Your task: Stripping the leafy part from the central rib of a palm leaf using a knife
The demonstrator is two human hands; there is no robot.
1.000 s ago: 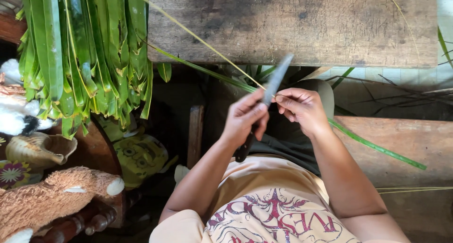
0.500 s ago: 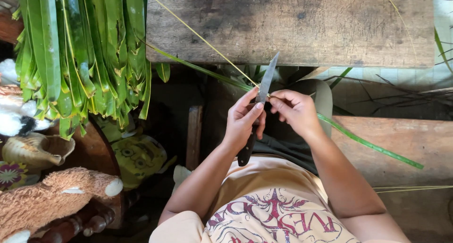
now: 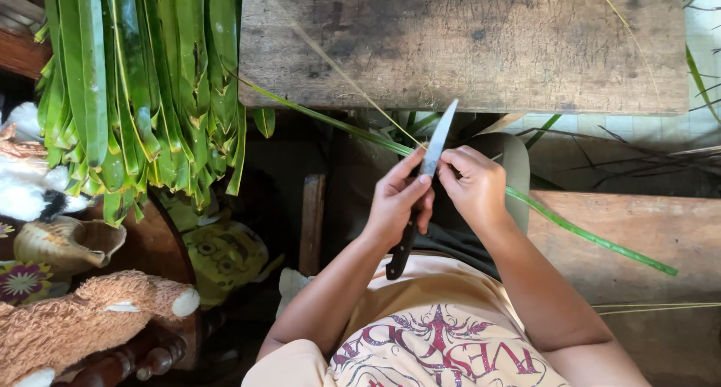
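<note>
Left hand (image 3: 396,203): grip closed around the knife (image 3: 420,191), dark handle pointing back toward the body.
Right hand (image 3: 475,188): fingertips pinch the long green leaf strip (image 3: 593,237) at the blade.
Knife axis: near-upright, tip aimed away, slightly right.
Leaf strip: runs diagonally, upper left to lower right.
Beyond: worn wooden surface (image 3: 466,45); hanging leaf bundle (image 3: 143,86) at left.

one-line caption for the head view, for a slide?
Left hand holds a dark-handled knife against a long green leaf strip pinched by the right hand, below a worn wooden bench.
</note>
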